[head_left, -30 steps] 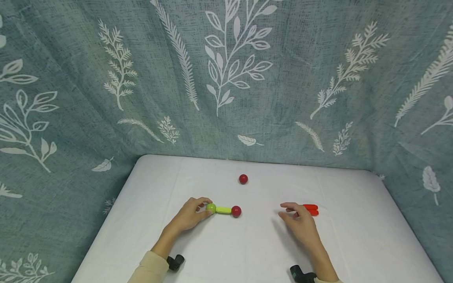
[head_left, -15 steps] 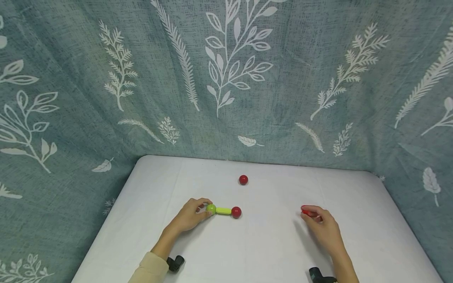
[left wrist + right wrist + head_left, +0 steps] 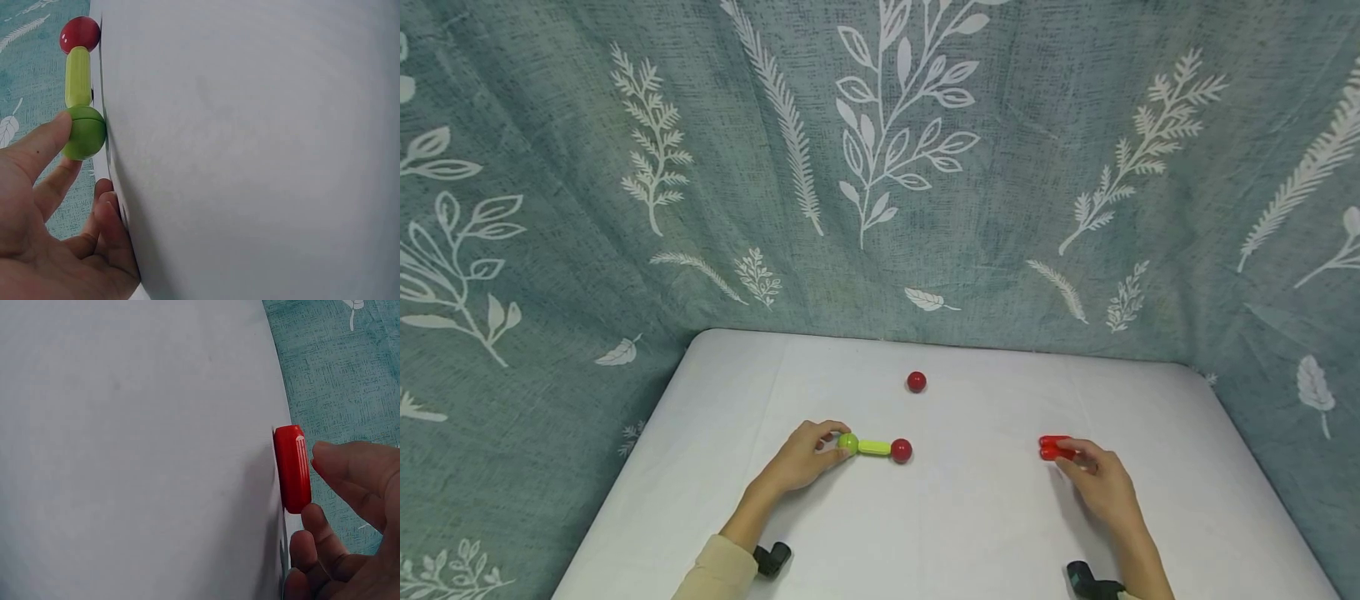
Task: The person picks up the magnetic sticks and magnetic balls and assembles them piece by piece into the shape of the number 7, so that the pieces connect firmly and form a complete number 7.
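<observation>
Green ball (image 3: 847, 443) pinched by the left hand (image 3: 805, 454); red sticks (image 3: 1049, 453) at the right fingertips.
From the left grip, a yellow-green stick (image 3: 874, 447) is pointed rightward, red ball (image 3: 901, 451) at its far end; the red sticks are aligned lengthwise toward the left hand, whether pinched by the right hand (image 3: 1102, 487) cannot be told.

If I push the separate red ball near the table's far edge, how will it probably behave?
The separate red ball would probably roll easily: it looks round and rests unattached on the table. Its glossy highlight suggests it may be slippery.
</observation>
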Demonstrator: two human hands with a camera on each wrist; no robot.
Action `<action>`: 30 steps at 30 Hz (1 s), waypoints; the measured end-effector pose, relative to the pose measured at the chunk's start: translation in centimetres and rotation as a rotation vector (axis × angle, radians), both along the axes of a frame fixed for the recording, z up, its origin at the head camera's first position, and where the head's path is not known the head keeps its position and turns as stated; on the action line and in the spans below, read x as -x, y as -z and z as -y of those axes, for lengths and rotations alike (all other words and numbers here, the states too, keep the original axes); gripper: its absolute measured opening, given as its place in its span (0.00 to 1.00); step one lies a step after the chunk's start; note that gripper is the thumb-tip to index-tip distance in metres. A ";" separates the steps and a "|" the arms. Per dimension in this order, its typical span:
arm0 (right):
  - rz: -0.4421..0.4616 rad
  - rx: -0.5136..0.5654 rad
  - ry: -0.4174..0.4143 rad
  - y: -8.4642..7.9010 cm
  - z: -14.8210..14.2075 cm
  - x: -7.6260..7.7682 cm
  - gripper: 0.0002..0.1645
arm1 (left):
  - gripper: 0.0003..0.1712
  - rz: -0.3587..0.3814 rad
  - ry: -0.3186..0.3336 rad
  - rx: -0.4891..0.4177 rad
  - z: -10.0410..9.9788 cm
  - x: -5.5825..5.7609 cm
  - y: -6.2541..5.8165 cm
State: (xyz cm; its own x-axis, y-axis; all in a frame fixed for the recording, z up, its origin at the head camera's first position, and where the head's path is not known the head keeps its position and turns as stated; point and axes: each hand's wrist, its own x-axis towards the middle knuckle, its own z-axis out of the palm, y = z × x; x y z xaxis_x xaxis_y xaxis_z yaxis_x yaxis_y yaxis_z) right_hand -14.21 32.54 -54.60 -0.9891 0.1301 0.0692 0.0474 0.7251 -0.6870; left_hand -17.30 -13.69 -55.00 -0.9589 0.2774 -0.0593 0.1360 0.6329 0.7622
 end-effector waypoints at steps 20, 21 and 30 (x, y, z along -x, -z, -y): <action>0.090 -0.025 -0.063 0.1 -0.6 0.5 0.22 | 0.17 -0.003 0.008 0.000 0.1 0.0 0.0; 0.094 -0.030 -0.065 0.1 -0.6 0.5 0.22 | 0.17 -0.003 0.008 0.000 0.1 0.0 0.0; 0.131 -0.057 -0.065 0.3 -0.6 0.6 0.22 | 0.16 0.003 0.001 0.013 0.1 0.1 0.0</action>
